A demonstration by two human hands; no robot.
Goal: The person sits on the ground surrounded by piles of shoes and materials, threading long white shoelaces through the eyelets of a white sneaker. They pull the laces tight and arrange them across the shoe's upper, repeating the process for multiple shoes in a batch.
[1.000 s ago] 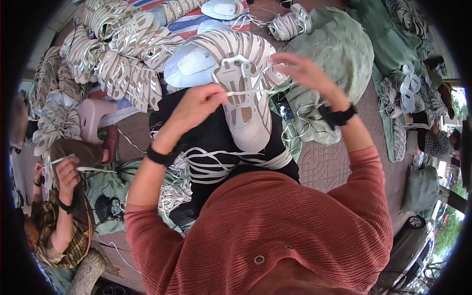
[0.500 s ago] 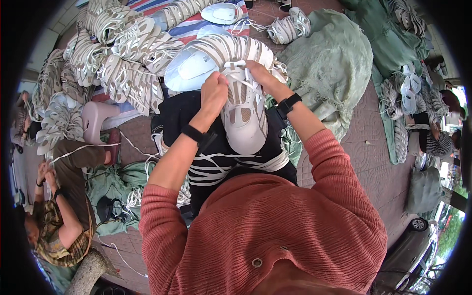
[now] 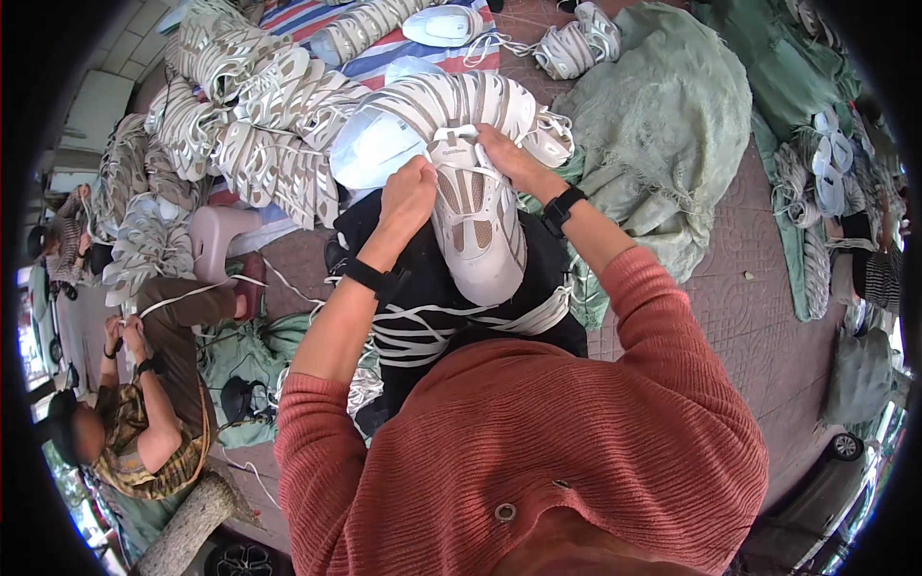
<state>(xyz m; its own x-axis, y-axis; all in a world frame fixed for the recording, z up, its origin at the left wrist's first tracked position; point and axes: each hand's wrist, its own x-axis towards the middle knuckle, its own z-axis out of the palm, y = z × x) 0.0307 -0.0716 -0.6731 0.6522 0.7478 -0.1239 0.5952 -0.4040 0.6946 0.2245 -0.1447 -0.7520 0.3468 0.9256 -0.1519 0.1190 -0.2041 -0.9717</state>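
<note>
A white and beige sneaker (image 3: 477, 235) lies on my black-covered lap, its toe pointing toward me and its tongue away. My left hand (image 3: 409, 200) is closed at the left edge of the lacing, where a thin white shoelace (image 3: 463, 169) runs across the tongue to the fist. Beside the tongue's far right side, the fingers of my right hand (image 3: 512, 161) grip the shoe's edge; part of that grip is hidden. Several white laces (image 3: 423, 336) lie across my lap. Just beyond the shoe curves a row of nested shoe uppers (image 3: 490, 96).
Piles of similar uppers (image 3: 274, 163) cover a striped sheet (image 3: 375, 67) at the far left. A green woven sack (image 3: 663, 125) bulges at the right. On the left are a pink stool (image 3: 219, 235) and a seated co-worker (image 3: 154, 413) handling a white lace.
The view has shifted, moving the surroundings rightward. The loose lace near my right hand now crosses the tongue more flatly. Both hands stay at the sneaker.
</note>
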